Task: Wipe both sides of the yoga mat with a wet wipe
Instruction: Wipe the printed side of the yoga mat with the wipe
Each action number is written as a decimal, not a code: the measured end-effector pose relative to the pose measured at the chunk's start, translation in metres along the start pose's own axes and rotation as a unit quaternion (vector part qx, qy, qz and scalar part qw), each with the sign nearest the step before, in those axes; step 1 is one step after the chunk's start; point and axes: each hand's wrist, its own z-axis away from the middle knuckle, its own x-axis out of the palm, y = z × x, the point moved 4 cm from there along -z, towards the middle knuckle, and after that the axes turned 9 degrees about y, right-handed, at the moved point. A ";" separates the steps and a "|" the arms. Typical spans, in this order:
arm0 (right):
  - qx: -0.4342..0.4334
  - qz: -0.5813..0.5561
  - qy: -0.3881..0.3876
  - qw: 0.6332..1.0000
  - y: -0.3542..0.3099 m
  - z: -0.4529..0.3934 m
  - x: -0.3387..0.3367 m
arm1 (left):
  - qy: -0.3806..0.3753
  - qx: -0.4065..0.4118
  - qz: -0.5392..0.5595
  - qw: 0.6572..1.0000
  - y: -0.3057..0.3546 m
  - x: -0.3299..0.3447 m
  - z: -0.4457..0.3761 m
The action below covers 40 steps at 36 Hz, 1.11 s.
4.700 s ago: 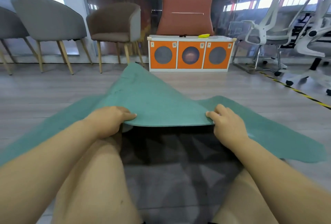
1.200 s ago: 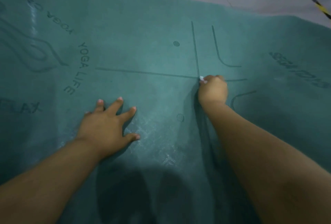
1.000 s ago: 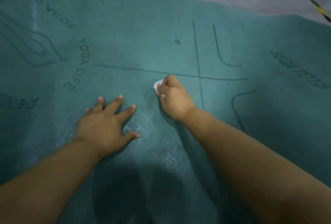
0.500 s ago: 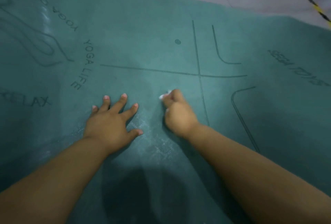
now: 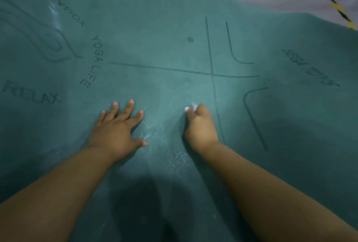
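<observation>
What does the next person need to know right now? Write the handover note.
Left hand: open, fingers spread, pressed flat on the yoga mat to steady it.
Right hand: curled round the wet wipe, rubbing it on the mat just left of the long printed line.
Mat: spread on the floor, printed side up.
Done: a damp sheen shows between and below the hands.
Left: the rest of this face looks unwiped; whether the other side has been wiped cannot be told from here.
</observation>
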 end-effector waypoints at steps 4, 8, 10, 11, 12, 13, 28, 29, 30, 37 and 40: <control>-0.244 0.026 -0.120 0.962 -0.036 0.045 -0.010 | -0.001 -0.004 0.002 1.000 0.001 -0.002 0.000; -0.119 0.086 -0.076 0.986 0.014 0.012 -0.037 | -0.005 -0.009 0.007 1.000 0.002 -0.001 0.001; 0.049 0.161 -0.033 0.985 0.057 -0.007 -0.054 | -0.004 -0.013 0.010 1.000 0.003 -0.001 0.001; 0.114 0.177 -0.016 0.977 0.071 -0.010 -0.063 | -0.004 -0.013 0.011 1.000 0.003 -0.001 0.001; 0.148 0.188 -0.010 0.971 0.079 -0.009 -0.063 | -0.003 -0.014 0.011 1.000 0.003 0.000 0.001; 0.168 0.190 -0.009 0.967 0.080 -0.005 -0.060 | -0.002 -0.013 0.011 1.000 0.003 0.000 0.001; -0.032 0.085 -0.105 0.990 0.017 0.072 -0.026 | -0.025 0.005 -0.024 0.999 0.000 0.014 0.031; 0.031 0.107 -0.085 0.990 0.037 0.065 -0.039 | -0.029 0.009 -0.028 0.999 0.000 0.016 0.037; 0.083 0.118 -0.064 0.987 0.054 0.061 -0.048 | -0.033 0.013 -0.031 0.999 -0.001 0.018 0.044; 0.160 0.122 -0.062 0.978 0.016 0.097 -0.028 | -0.040 0.015 -0.032 0.999 -0.004 0.027 0.073; 0.027 0.033 -0.121 0.992 -0.036 0.138 0.001 | -0.036 0.013 -0.028 0.999 -0.005 0.026 0.074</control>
